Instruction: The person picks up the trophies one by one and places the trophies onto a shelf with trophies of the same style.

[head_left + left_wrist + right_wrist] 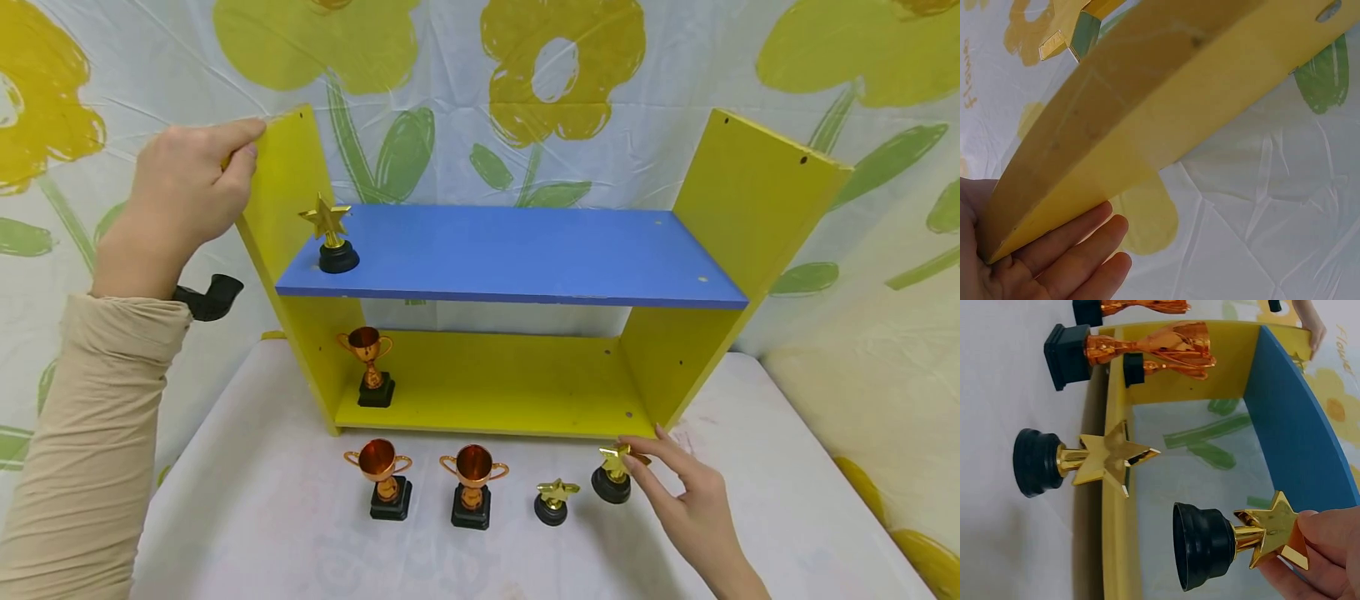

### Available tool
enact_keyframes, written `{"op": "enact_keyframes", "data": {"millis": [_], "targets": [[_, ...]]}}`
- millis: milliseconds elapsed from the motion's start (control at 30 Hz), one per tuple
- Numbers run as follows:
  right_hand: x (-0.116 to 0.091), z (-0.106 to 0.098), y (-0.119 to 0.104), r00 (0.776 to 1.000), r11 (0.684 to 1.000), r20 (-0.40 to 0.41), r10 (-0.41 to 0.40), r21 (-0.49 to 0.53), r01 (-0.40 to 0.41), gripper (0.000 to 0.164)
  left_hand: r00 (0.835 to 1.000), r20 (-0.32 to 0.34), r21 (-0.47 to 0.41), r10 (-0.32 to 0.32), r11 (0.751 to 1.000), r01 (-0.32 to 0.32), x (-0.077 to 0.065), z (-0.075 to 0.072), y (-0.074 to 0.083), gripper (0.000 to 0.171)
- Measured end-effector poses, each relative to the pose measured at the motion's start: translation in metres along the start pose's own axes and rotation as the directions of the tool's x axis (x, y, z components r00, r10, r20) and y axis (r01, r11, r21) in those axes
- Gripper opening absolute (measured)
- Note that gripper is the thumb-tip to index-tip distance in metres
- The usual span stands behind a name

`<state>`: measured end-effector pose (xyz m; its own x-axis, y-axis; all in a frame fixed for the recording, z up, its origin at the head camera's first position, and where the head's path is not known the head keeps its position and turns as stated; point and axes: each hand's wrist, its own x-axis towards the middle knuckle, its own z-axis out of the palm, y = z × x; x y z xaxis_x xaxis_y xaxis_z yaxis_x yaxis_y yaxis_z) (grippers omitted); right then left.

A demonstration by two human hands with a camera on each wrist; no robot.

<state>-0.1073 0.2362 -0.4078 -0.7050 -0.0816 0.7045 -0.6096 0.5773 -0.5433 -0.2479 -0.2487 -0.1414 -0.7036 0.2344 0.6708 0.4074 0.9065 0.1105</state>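
Note:
My left hand (197,179) grips the upper front edge of the yellow left side panel (288,167) of a shelf unit. In the left wrist view its fingers (1088,250) lie along one face of that panel. My right hand (693,504) pinches a gold star trophy (612,483) by its star; its black base appears lifted off the table in the right wrist view. Beside it, another star trophy (552,508) stands on the table. Two bronze cup trophies (390,498) (471,507) stand further left.
The blue upper shelf (517,254) bears a star trophy (339,256) at its left end. On the yellow lower shelf (495,383) a bronze cup trophy (375,390) stands at the left. The right side panel (757,183) rises opposite. A flowered cloth (450,100) hangs behind.

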Motion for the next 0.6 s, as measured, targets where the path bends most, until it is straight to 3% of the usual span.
{"op": "enact_keyframes", "data": {"millis": [267, 600], "targets": [[0.007, -0.005, -0.002, 0.999, 0.999, 0.011, 0.039, 0.016, -0.039, 0.036, 1.000, 0.006, -0.005, -0.007, 1.000, 0.007, 0.001, 0.001, 0.001, 0.044], [0.015, -0.005, -0.007, 1.000, 1.000, 0.008, 0.023, 0.012, -0.023, 0.038, 1.000, 0.009, -0.007, -0.008, 1.000, 0.009, 0.000, 0.000, 0.002, 0.045]]}}
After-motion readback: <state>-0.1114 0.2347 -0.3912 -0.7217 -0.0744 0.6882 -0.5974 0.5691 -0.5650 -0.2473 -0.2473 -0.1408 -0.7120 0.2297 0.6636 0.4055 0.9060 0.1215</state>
